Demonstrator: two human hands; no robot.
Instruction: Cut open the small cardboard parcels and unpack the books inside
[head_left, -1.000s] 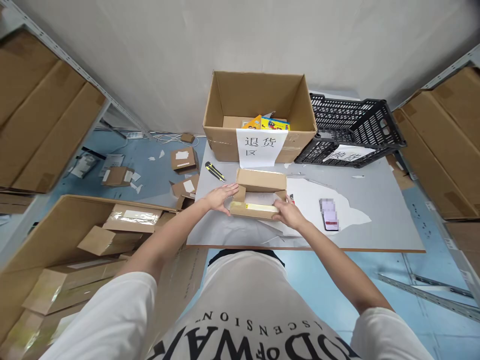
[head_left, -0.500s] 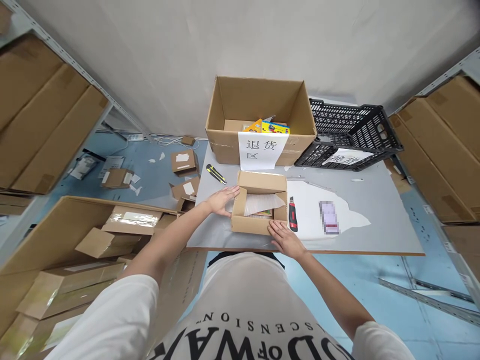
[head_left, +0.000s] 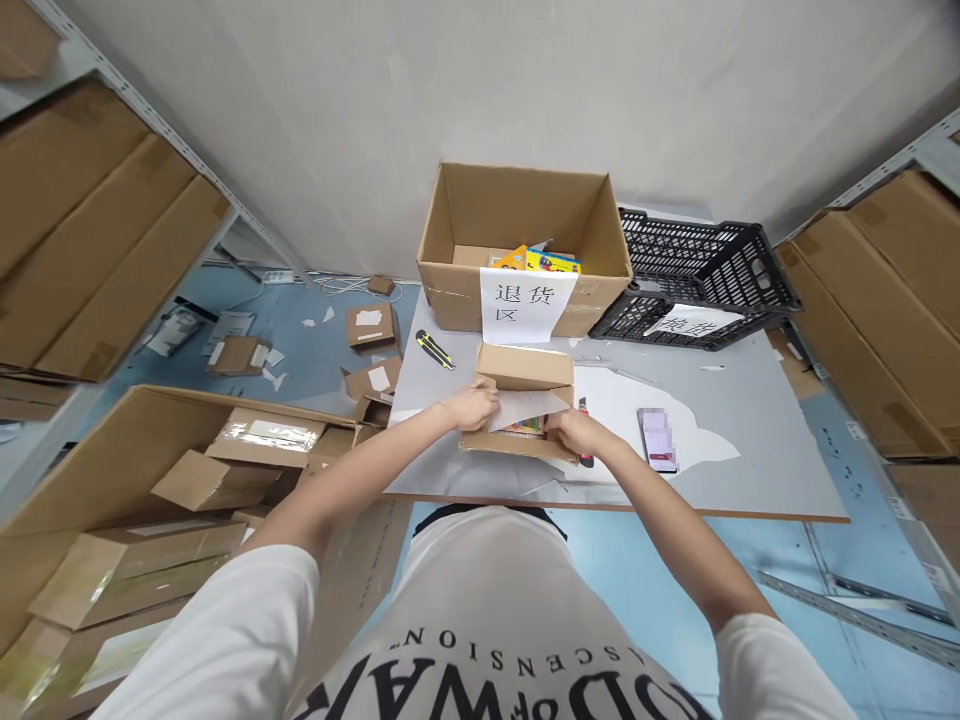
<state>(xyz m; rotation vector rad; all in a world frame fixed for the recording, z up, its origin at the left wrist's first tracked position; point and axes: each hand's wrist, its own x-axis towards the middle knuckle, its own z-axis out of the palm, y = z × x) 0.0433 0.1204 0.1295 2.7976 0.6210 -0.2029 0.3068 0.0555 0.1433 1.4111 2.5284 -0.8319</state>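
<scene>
Grey table (head_left: pixel 780 440): small box (head_left: pixel 525 367) open at near middle, paper (head_left: pixel 521 407) inside. Your left hand (head_left: pixel 474 406) and right hand (head_left: pixel 576 430) reach in at opposite ends; cannot tell whether either grips. Work both ends evenly, mind the red knife (head_left: pixel 586 461).

Rm R of phone (head_left: pixel 657 440); lg carton (head_left: pixel 454 305) & crate (head_left: pixel 636 314) block back.

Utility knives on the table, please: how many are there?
2: the yellow-black knife left of the small open carton, and the red-black knife right of it, partly behind the right hand. Others may be hidden.
</scene>
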